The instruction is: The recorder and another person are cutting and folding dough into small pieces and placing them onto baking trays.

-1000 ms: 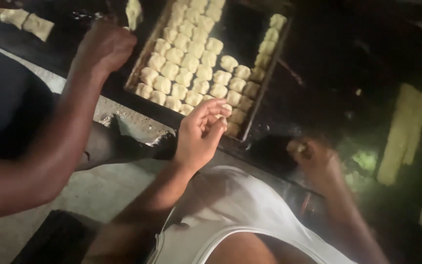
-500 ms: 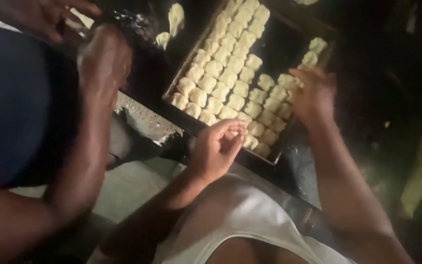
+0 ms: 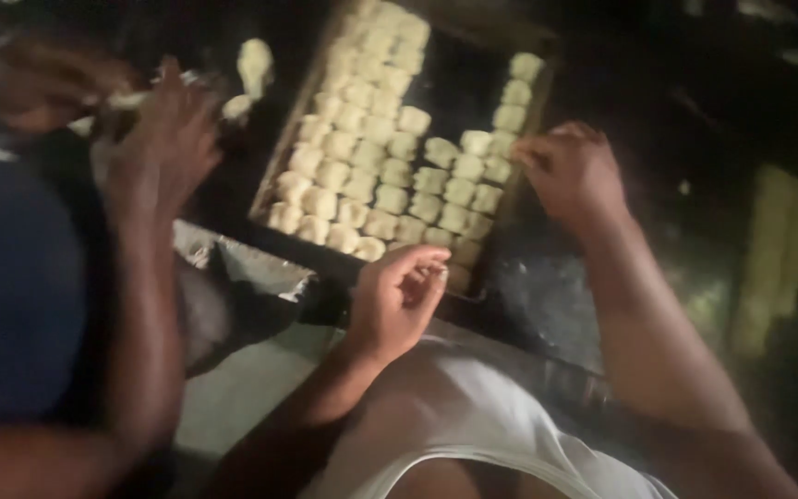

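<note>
Matt, soft pale dough pieces (image 3: 390,171) fill a dark metal tray (image 3: 496,245).

pale dough strip (image 3: 773,259), blue-clad co-worker (image 3: 11,296)

A dim bakery worktop: a dark baking tray (image 3: 299,139) filled with raw dough pieces (image 3: 390,171).

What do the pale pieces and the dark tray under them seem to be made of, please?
The pale pieces look like raw dough: matte, cream, soft rounded lumps. The tray seems to be dark metal with a thin raised rim, though the blur leaves this open.
</note>
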